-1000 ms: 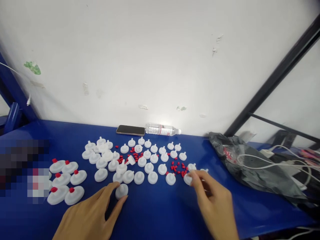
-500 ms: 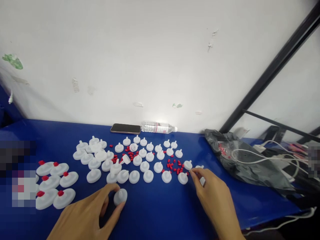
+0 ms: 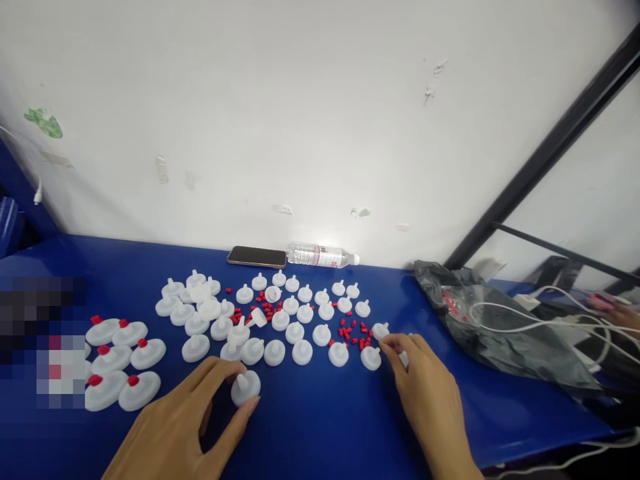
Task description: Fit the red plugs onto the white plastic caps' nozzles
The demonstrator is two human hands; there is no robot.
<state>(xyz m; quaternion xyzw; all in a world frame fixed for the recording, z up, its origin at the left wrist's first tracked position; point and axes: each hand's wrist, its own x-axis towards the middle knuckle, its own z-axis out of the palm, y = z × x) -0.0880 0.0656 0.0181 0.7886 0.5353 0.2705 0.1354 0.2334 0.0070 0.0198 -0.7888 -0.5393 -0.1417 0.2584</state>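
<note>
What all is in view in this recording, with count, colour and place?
Discs with nozzles: dozens, white, spread across the table
Red-capped discs: at least six, white with red, table's left
Loose caps: many, red, among the discs
Phone: one, dark, by the wall
Bottle: one, clear, lying beside the phone
Plastic bag: one, dark grey, table's right
Cables: several, white, mostly right
Table: one, blue, below
Wall: one, white with scraps, behind
Post: one, dark, slanting at right
Pixelated patch: left edge, contents unclear
Left hand: one, holding a disc
Right hand: one, near rightmost discs, grip unclear
</note>
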